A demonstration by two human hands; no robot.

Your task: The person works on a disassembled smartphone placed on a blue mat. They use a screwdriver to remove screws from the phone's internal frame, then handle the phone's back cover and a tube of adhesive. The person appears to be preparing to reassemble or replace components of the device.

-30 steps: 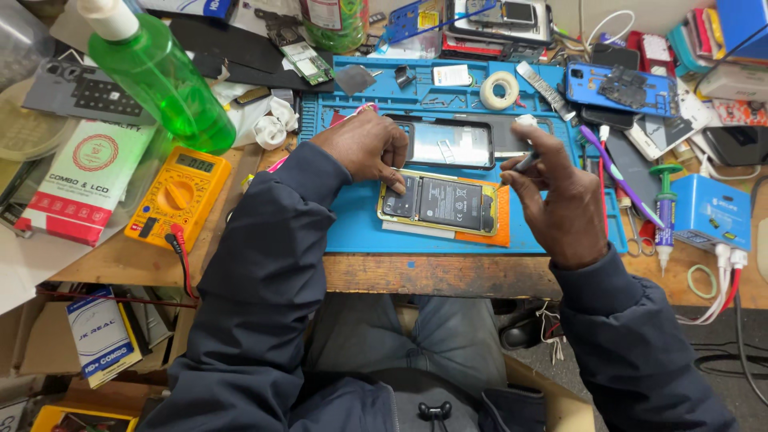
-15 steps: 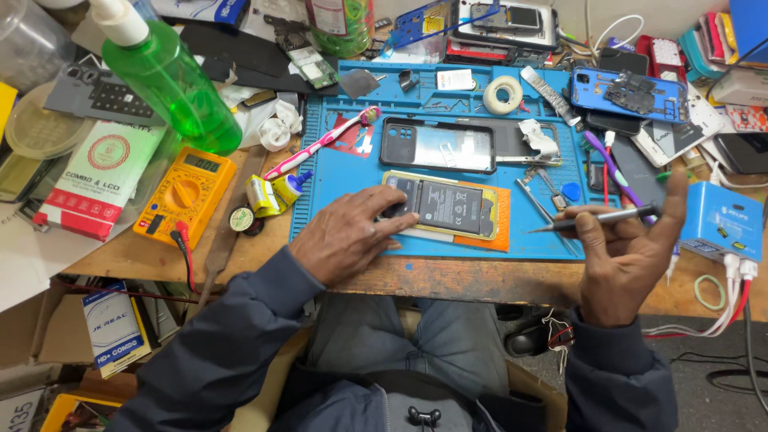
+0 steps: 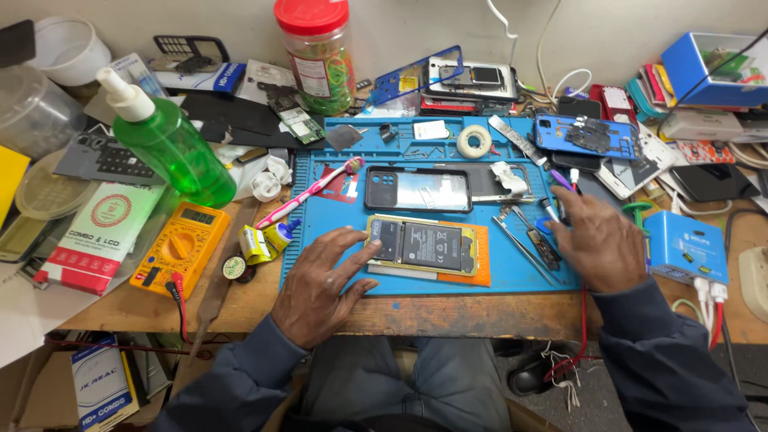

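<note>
An opened phone [image 3: 428, 245], back removed and battery showing, lies on an orange pad on the blue work mat [image 3: 336, 220]. My left hand [image 3: 320, 284] rests flat on the mat, its fingertips touching the phone's left end. My right hand [image 3: 596, 240] lies palm down over several tweezers and screwdrivers [image 3: 528, 240] at the mat's right edge; whether it grips one is hidden. A black phone back cover [image 3: 418, 190] lies just beyond the opened phone, and a pink toothbrush [image 3: 312, 190] sits to its left.
A green liquid bottle [image 3: 168, 144] and yellow multimeter [image 3: 180, 248] stand left. A red-lidded jar [image 3: 316, 56], tape roll [image 3: 474, 142], blue phone frames [image 3: 588, 134], a small blue box [image 3: 686, 244] with cables and piles of phone parts crowd the back and right.
My right hand, which held a thin tool up in the air, has dropped onto the tools at the mat's right. My left hand stays at the phone's left end.
</note>
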